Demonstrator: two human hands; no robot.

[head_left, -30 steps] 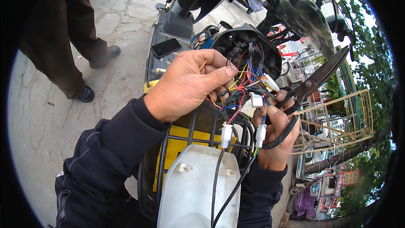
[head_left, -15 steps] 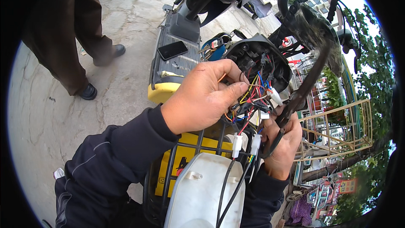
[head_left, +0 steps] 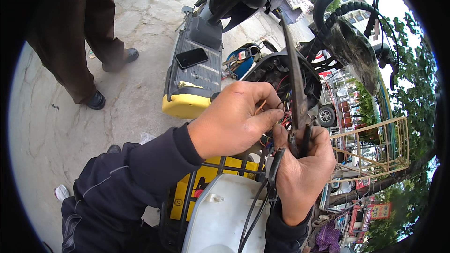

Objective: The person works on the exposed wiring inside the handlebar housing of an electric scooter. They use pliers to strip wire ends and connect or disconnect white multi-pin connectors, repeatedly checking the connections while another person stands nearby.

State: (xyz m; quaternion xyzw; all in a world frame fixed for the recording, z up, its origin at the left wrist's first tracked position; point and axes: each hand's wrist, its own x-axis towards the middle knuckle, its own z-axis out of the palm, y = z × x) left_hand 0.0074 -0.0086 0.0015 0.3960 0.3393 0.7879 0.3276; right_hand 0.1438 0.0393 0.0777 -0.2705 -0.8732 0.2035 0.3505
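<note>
My left hand [head_left: 232, 119] is closed in a pinch at the wiring, with a thin orange wire [head_left: 260, 107] by its fingers. My right hand [head_left: 304, 171] grips a pair of dark, worn scissors [head_left: 295, 68] by the handles, blades pointing up and away. The two hands nearly meet at the fingertips. Behind them is an opened black housing [head_left: 311, 80] with coloured wires, mostly covered by the hands and scissors. Below, black cables [head_left: 250, 220] run down over a white plastic panel [head_left: 216, 215].
A black phone [head_left: 191, 57] lies on the footboard of a scooter with a yellow end [head_left: 186, 106]. A handlebar [head_left: 323, 1] rises at upper right. Under the white panel is a black wire basket [head_left: 188, 194]. Another person's trouser legs [head_left: 70, 42] stand at left; a wooden frame [head_left: 375, 147] is at right.
The scissors have swung upright, their blades now in front of the housing. My right hand has turned with them toward my left hand, which has shifted slightly down and right.
</note>
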